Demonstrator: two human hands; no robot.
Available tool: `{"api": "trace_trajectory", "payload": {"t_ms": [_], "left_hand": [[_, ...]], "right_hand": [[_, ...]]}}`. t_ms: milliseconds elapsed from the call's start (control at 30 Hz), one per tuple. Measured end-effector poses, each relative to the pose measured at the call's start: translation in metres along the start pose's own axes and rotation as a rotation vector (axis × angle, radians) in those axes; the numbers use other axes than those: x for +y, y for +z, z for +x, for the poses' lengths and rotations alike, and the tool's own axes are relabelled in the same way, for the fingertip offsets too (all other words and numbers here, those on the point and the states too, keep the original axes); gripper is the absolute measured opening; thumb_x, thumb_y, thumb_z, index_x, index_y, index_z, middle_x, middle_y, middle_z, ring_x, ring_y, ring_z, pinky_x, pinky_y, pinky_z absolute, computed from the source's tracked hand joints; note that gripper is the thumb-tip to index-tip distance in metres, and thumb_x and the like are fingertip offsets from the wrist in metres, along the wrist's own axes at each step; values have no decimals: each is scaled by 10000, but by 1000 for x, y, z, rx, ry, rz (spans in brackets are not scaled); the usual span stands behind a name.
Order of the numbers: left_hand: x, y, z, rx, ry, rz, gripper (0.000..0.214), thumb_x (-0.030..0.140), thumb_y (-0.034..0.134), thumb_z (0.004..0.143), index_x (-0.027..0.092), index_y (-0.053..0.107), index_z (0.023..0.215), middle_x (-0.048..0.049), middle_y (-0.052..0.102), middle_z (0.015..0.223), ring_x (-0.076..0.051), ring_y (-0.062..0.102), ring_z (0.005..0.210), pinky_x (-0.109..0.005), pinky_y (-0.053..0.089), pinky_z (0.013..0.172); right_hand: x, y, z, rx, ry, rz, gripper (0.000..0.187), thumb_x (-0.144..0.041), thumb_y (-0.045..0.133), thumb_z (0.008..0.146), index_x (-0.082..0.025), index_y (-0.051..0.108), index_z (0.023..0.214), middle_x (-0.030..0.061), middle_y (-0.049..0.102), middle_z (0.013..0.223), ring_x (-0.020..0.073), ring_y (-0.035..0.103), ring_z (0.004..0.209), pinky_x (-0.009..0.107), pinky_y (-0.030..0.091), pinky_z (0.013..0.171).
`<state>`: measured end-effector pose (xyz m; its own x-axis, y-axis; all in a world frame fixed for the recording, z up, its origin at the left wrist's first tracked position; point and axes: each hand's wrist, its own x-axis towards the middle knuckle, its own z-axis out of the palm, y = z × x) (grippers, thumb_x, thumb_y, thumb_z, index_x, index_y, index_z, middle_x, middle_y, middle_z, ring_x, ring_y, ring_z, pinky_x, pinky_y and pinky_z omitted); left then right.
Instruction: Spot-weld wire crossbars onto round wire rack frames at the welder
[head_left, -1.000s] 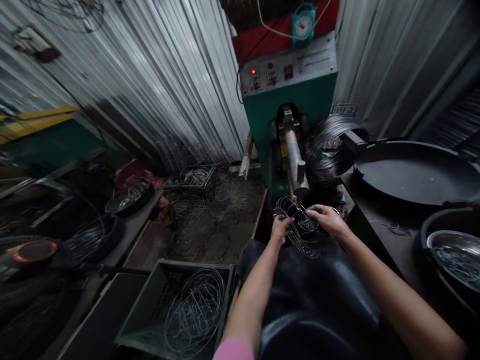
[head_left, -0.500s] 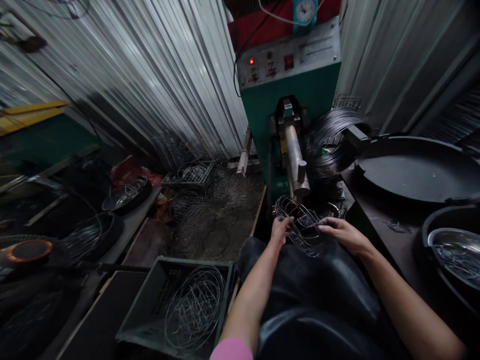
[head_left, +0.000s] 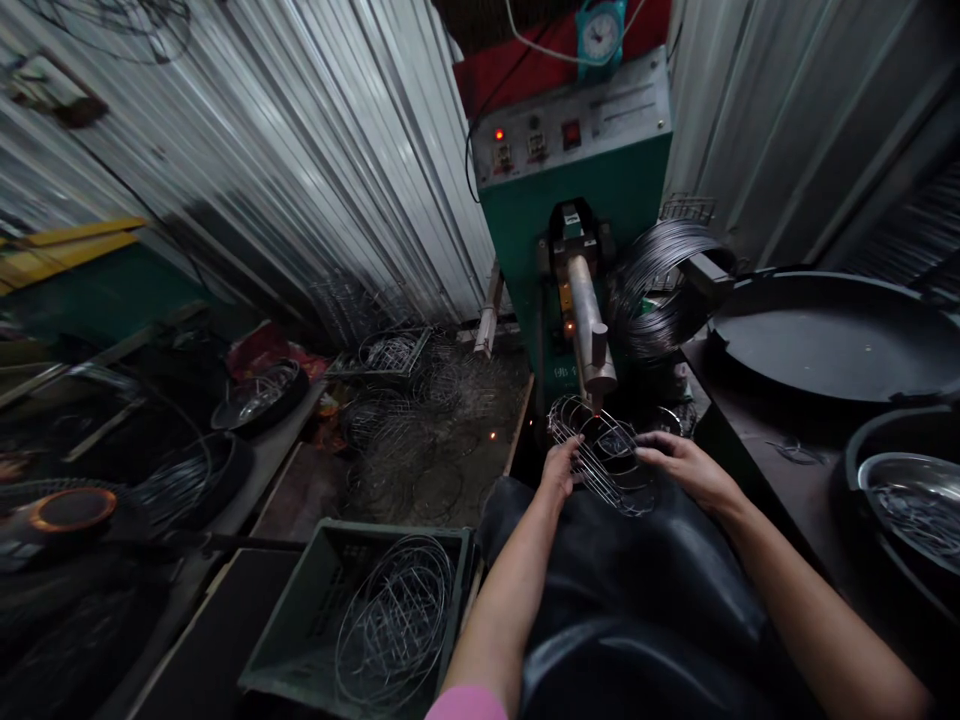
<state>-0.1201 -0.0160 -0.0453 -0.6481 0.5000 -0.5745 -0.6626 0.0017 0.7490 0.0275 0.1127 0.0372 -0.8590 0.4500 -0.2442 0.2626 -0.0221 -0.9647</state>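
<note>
A round wire basket frame (head_left: 600,455) sits under the metal electrode arm (head_left: 589,320) of a green welding machine (head_left: 570,190). My left hand (head_left: 561,468) grips the frame's left rim with curled fingers. My right hand (head_left: 679,465) holds the right side, fingers pressed on the wires. A small glow shows at the tip of the electrode where it meets the frame, and a few sparks lie on the floor to the left. A black apron covers my lap below the frame.
A green crate (head_left: 360,610) with wire rings stands at lower left. Finished wire frames (head_left: 405,400) pile on the floor by the corrugated wall. A coil of dark wire (head_left: 652,285) hangs right of the machine. A black round tray (head_left: 832,340) and a metal bowl (head_left: 911,505) sit at right.
My right hand slid from the top of the frame down to its right side. The frame turned a little under the electrode, and sparks now show on the floor.
</note>
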Motion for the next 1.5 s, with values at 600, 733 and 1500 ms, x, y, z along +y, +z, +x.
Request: {"api": "trace_trajectory", "payload": {"t_ms": [600, 733, 1500], "left_hand": [[1, 5, 9, -30, -244, -118, 389, 526, 579, 726, 158, 515, 836, 2, 441, 678, -101, 452, 577, -351, 520, 615], [1, 8, 12, 19, -241, -118, 398, 533, 599, 703, 173, 523, 856, 7, 433, 678, -91, 427, 538, -343, 518, 574], [-45, -16, -4, -9, 1231, 1204, 463, 241, 640, 666, 200, 503, 1106, -142, 514, 1188, -306, 409, 1220, -564, 222, 1050]], "right_hand": [[-18, 10, 18, 73, -101, -53, 286, -453, 636, 644, -186, 628, 748, 14, 649, 686, 160, 577, 632, 269, 449, 583], [-22, 12, 26, 103, -101, -107, 298, -468, 645, 630, -187, 643, 727, 7, 637, 647, 157, 562, 605, 262, 432, 553], [7, 5, -11, 98, -79, -25, 446, -612, 652, 576, -193, 601, 721, 21, 622, 690, 181, 562, 664, 297, 446, 641]]}}
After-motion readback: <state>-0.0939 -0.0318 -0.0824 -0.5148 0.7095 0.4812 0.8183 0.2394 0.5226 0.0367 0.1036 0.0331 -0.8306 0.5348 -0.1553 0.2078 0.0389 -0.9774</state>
